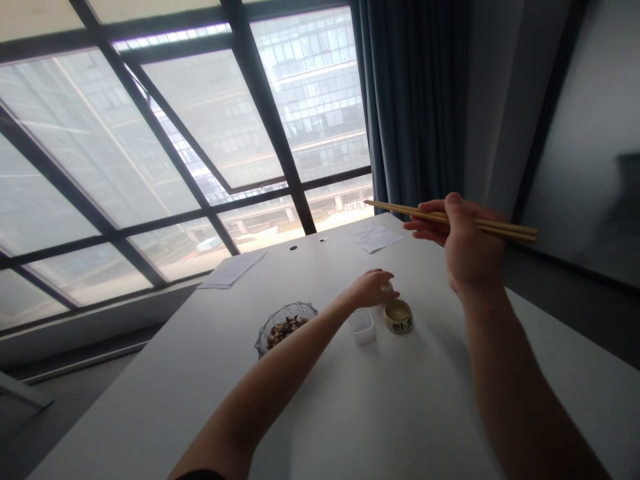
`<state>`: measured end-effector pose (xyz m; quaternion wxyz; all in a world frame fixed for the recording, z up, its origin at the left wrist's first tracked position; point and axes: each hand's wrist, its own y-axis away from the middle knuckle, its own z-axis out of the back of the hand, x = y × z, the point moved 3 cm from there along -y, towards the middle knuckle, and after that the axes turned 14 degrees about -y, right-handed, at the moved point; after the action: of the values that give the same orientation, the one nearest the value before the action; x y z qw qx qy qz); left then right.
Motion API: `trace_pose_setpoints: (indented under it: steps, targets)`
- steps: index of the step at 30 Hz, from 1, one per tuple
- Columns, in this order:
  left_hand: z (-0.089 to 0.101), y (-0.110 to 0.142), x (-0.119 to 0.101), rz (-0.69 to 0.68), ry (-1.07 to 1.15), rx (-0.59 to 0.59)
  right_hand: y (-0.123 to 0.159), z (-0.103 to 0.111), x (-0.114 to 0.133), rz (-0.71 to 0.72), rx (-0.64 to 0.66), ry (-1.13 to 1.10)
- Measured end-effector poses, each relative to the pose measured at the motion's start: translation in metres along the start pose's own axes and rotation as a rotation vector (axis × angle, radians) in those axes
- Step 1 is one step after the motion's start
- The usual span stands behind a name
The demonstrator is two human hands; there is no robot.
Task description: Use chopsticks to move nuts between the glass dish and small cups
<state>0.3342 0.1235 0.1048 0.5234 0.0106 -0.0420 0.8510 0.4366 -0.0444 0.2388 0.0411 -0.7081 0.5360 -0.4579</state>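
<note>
A pair of wooden chopsticks is held in my right hand, raised above the right side of the table, tips pointing left. My left hand reaches over the table with its fingers curled around a small pale thing, too hidden to name. Just below that hand sit a clear plastic container and a small cream cup with dark characters on its side. Left of them, partly behind my left forearm, stands a clear glass bowl containing mixed dark and tan pieces.
The white table extends toward a large window. Stacked paper sheets lie at its far left edge, and a crumpled white sheet lies at the far right. A dark curtain hangs behind the table.
</note>
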Motion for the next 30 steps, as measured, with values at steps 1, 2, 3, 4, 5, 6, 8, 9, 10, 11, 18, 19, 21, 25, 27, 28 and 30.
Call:
trace_pose_setpoints:
  steps: [1, 2, 3, 4, 5, 6, 8, 9, 10, 11, 18, 19, 21, 25, 27, 28, 30]
  targets:
    - [-0.001, 0.007, -0.007, -0.028, 0.0, 0.008, 0.0, 0.0, -0.001, -0.002, 0.002, -0.004]
    - [-0.003, 0.013, -0.013, -0.05, -0.004, 0.017, 0.0, 0.0, -0.002, -0.006, 0.004, -0.008]
    - [-0.005, 0.019, -0.019, -0.059, -0.01, 0.023, 0.0, -0.001, -0.003, -0.01, 0.008, -0.01]
    - [-0.008, 0.024, -0.023, -0.062, -0.017, 0.03, 0.0, -0.001, -0.004, -0.015, 0.014, -0.011]
    - [-0.011, 0.027, -0.026, -0.059, -0.023, 0.035, 0.001, -0.002, -0.005, -0.02, 0.022, -0.012]
    - [-0.014, 0.03, -0.029, -0.052, -0.03, 0.036, 0.002, -0.002, -0.006, -0.024, 0.029, -0.012]
    - [-0.018, 0.032, -0.031, -0.031, -0.038, 0.029, 0.003, -0.003, -0.007, -0.032, 0.038, -0.02]
    - [-0.02, 0.033, -0.032, -0.021, -0.04, 0.023, 0.004, -0.003, -0.007, -0.035, 0.038, -0.025]
    - [-0.021, 0.033, -0.032, -0.013, -0.039, 0.018, 0.004, -0.003, -0.007, -0.037, 0.036, -0.031]
    - [-0.021, 0.033, -0.032, -0.009, -0.037, 0.013, 0.004, -0.003, -0.006, -0.038, 0.033, -0.036]
    - [-0.007, 0.043, -0.034, 0.013, 0.009, -0.061, 0.005, -0.005, -0.007, -0.059, 0.034, -0.055]
    - [-0.003, 0.049, -0.036, 0.023, 0.017, -0.091, 0.006, -0.005, -0.007, -0.071, 0.04, -0.054]
    - [0.004, 0.066, -0.042, 0.038, 0.032, -0.154, 0.007, -0.006, -0.007, -0.105, 0.063, -0.05]
    - [0.002, 0.123, -0.059, 0.015, 0.096, -0.255, 0.009, -0.009, -0.012, -0.155, 0.14, -0.031]
    - [-0.01, 0.155, -0.063, -0.017, 0.159, -0.287, 0.012, -0.011, -0.017, -0.175, 0.165, -0.012]
    - [-0.017, 0.171, -0.062, -0.011, 0.18, -0.306, 0.014, -0.012, -0.02, -0.189, 0.172, 0.001]
    - [-0.033, 0.198, -0.055, 0.021, 0.201, -0.325, 0.02, -0.017, -0.025, -0.222, 0.198, 0.028]
